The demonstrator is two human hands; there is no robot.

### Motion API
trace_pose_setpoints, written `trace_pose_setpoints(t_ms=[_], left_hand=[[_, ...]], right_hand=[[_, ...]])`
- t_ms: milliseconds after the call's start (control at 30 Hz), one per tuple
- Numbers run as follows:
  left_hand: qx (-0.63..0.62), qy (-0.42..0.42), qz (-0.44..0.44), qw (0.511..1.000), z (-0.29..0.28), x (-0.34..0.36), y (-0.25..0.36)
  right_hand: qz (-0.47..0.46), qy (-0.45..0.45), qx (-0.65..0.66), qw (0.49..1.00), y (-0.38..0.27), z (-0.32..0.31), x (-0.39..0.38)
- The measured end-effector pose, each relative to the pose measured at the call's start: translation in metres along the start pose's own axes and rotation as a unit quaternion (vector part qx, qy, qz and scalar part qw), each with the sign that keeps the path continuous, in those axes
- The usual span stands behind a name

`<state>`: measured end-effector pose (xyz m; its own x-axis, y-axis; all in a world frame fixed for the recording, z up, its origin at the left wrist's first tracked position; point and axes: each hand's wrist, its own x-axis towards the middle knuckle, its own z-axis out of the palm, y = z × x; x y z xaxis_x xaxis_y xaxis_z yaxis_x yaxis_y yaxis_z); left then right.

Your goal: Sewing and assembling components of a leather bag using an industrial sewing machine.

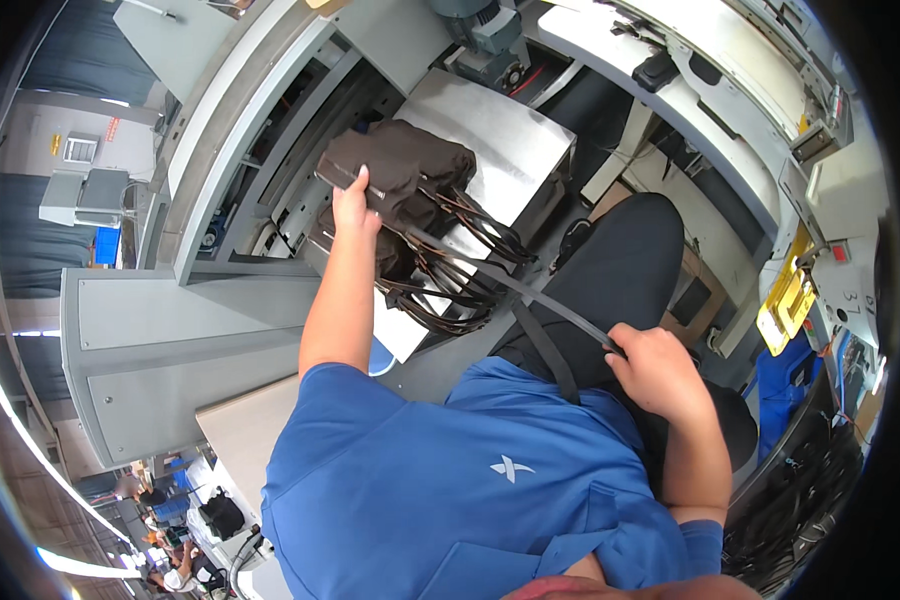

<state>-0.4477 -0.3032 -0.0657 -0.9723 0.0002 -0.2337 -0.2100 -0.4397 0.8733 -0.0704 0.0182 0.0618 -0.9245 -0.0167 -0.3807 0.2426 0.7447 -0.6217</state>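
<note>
A stack of dark brown fabric bags lies on the metal table, with many dark cords or straps hanging in loops toward me. My left hand is closed on the near left side of the top bag, thumb up on the fabric; its other fingers are mostly hidden. A long grey strap stretches from beside that hand, over the loops and my thigh, to the right. Its other end is gripped by my right hand, fingers curled round it, near my right hip.
Under the stack is a bare metal tabletop. A grey motor stands beyond it, and grey machine panels are on the left. To the right are a yellow part, a blue bin and a heap of black strands.
</note>
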Motion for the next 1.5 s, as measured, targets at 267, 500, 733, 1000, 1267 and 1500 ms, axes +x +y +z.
trace_pose_setpoints(t_ms=[267, 500, 733, 1000, 1267, 1500], left_hand=[[0.097, 0.17, -0.077, 0.978, -0.063, 0.022, -0.061], [0.637, 0.335, 0.087, 0.689, -0.01, -0.006, -0.047], [0.829, -0.019, 0.066, 0.554, -0.054, 0.036, -0.084], [0.864, -0.056, 0.085, 0.493, -0.017, 0.018, -0.07], [0.671, -0.29, 0.267, 0.627, 0.113, -0.001, -0.083], [0.701, -0.481, 0.211, 0.482, 0.231, -0.095, -0.15]], right_hand=[[-0.051, 0.066, -0.107, 0.991, -0.01, 0.005, 0.033], [-0.089, 0.044, -0.11, 0.989, -0.005, 0.048, 0.101], [-0.126, 0.203, -0.157, 0.958, -0.004, 0.072, 0.09], [-0.026, 0.341, 0.004, 0.94, 0.061, 0.056, -0.002], [0.228, 0.384, 0.14, 0.884, 0.14, 0.088, -0.099], [0.376, 0.576, 0.075, 0.722, 0.24, 0.026, -0.179]])
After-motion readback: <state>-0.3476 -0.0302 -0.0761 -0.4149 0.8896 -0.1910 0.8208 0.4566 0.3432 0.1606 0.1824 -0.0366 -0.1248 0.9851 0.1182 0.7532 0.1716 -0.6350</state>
